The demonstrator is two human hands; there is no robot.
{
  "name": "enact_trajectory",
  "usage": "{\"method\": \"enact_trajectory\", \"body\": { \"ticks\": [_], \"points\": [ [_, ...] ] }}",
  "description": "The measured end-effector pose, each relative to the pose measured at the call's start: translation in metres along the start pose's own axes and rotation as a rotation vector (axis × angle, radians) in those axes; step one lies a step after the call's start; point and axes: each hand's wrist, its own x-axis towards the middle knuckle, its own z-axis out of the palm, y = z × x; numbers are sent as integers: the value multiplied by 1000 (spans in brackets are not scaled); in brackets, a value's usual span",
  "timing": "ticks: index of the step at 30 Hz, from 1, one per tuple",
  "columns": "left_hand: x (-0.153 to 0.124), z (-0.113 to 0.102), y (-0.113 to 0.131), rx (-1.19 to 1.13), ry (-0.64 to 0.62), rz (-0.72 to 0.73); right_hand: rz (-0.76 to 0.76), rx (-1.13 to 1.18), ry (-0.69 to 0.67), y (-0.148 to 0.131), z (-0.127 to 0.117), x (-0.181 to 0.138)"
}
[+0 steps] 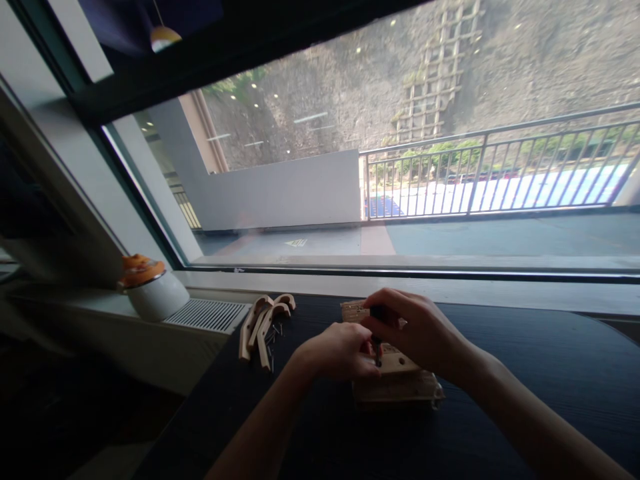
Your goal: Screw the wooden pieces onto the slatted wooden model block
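My right hand (425, 333) is closed round the dark handle of a screwdriver (378, 352), held upright. Its tip is at a hole in a pale wooden piece (395, 363), which has a second round hole to the right. My left hand (337, 350) grips the left end of that piece, its fingertips close to the screwdriver's shaft. Fingers hide part of the tool and whatever is in the hole. Beneath lies a wooden block (395, 390) that seems wrapped in clear plastic. Its far end (354, 310) shows behind my hands.
Several curved wooden pieces (263, 333) lie on the dark table (525, 393) to the left, with loose screws (273, 339) beside them. A white pot with an orange top (157, 293) stands on the ledge near a vent grille (207, 315). A large window (300, 200) rises behind the table.
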Motion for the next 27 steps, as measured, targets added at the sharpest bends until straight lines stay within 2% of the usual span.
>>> {"method": "enact_trajectory", "body": {
  "ticks": [11,21,27],
  "points": [
    [-1,-1,-1,21,17,-8,-62,62,-131,-4,-13,-3],
    [0,1,1,10,2,-7,-114,-42,-38,0,-3,0],
    [-1,-1,2,24,5,-3,-51,-43,-15,-3,0,-1]
  ]
}}
